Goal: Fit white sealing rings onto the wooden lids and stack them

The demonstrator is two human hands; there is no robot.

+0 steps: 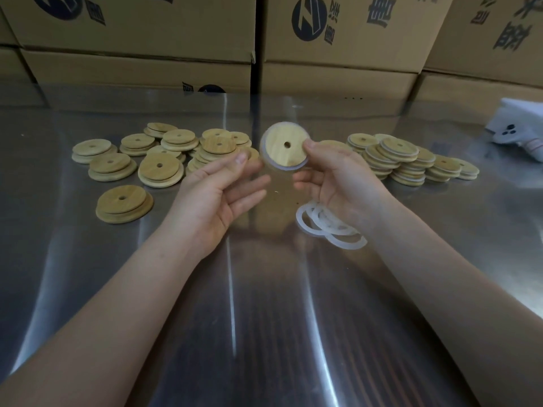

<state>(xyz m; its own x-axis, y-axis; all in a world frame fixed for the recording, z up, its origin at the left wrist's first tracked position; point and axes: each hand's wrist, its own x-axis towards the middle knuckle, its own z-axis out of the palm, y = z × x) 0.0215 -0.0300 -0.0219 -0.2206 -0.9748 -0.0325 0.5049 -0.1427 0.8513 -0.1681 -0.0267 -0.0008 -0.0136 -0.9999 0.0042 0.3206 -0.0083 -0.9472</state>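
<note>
the right hand (338,177) pinches a ringed wooden lid (284,151); the left hand (223,186) is spread beside it; the carton (352,33) print is probably chinese, too blurred to read.

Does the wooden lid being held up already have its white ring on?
On, it seems: a white ring runs round the held lid along its left and lower edge. Whether it is fully seated, cannot tell.

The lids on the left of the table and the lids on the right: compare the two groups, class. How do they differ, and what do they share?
The left lids are bare wood with no ring; the right lids each show a white ring around the rim. The left lids lie scattered, mostly singly or in low heaps; the right lids sit in taller, overlapping stacks. Both groups are round wooden discs with a centre hole, resting on the metal table.
</note>
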